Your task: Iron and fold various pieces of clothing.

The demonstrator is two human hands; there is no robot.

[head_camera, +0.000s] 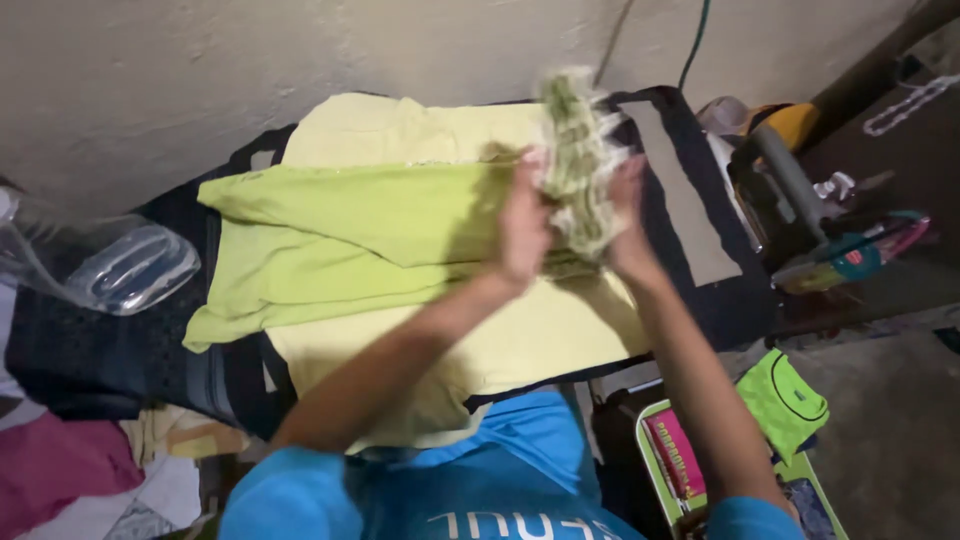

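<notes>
— Two hands, both up off the board and pressed toward each other. What sits between them?

— A blurred, pale green bundle of cloth point(578, 160). The left hand point(522, 228) lies flat against its near side with the fingers fairly straight and together; the right hand point(627, 210) closes on the other side. Both hold the bundle, which hangs just above the far right part of the yellow-green garment point(360, 240).

— Start closer in. What's nearest the camera?

— A blue shirt point(500, 480) on the person. Low right, a green-rimmed crate point(650, 420) holds a pink packet point(675, 455) and a bright green pouch point(785, 400) at its far edge; anything deeper in it I cannot make out. Low left, pink and white cloth point(60, 470) lies heaped.

— And beyond?

— The garment is spread over a pale yellow sheet point(520, 340) on a dark-edged board point(720, 280). Left of it stands a clear plastic container point(130, 265); it looks empty, though glare makes that uncertain. Right of the board are tools and a bottle, and a bare wall point(200, 70) rises behind.

— What could go wrong?

— My judgement: the bundle is pinched only between palms, so a loose end could slip and drop onto the spread garment, wrinkling it. A wide swing right might also knock the clutter beside the board.
</notes>
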